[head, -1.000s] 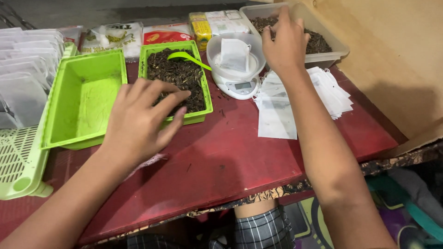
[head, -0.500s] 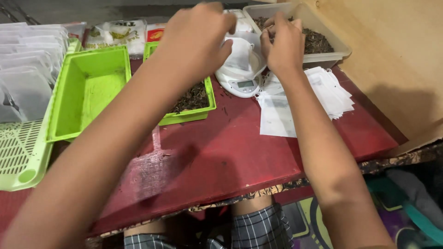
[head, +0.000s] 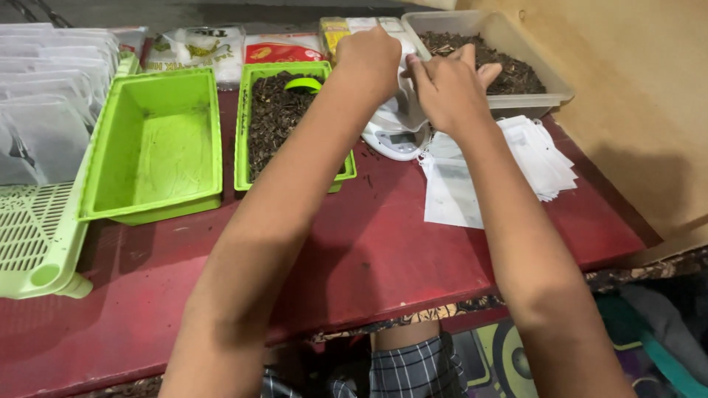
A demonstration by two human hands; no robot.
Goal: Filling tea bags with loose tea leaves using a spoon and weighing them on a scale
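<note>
- Far left of both hands, an empty green tray.
- Beside the left forearm, a green tray of dried leaves holding a green scoop.
- Left hand, fingers curled, and right hand, fingers pressed together, meet over the white scale; what they pinch, I cannot tell.
- Just beyond the right hand, a clear tub of dried leaves.

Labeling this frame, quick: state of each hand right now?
Left hand: fingers curled over the white scale; what it grips cannot be told.
Right hand: fingers pinched together above the scale; contents hidden, cannot be told.

Left hand and right hand together over white scale, beside green tray of dried leaves.
</note>
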